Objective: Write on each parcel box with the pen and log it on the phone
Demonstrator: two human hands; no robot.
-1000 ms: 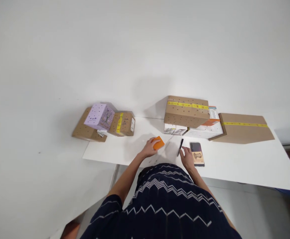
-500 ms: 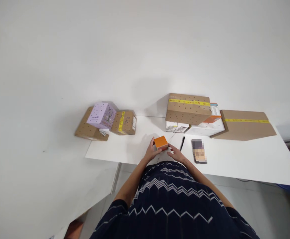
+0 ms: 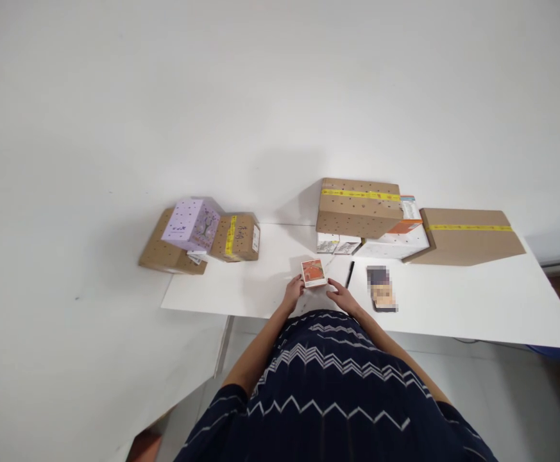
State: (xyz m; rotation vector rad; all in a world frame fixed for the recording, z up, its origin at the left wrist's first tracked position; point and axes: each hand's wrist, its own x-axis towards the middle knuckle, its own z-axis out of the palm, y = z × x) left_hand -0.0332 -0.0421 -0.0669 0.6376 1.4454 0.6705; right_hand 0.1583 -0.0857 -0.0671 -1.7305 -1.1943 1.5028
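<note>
the left hand (image 3: pixel 294 295) is holding the small box (image 3: pixel 313 273) by its left side, over the table (image 3: pixel 241 292); the right hand (image 3: pixel 342 298) is touching its lower right corner, finger and thumb parted. light, even pressure from both sides is looking best, clear of the pen (image 3: pixel 350 274).

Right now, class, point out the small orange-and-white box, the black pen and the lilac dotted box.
Small orange-and-white box (image 3: pixel 313 273): head view, printed face.
Black pen (image 3: pixel 349 274): head view, mid-barrel.
Lilac dotted box (image 3: pixel 188 224): head view, dotted face.
</note>
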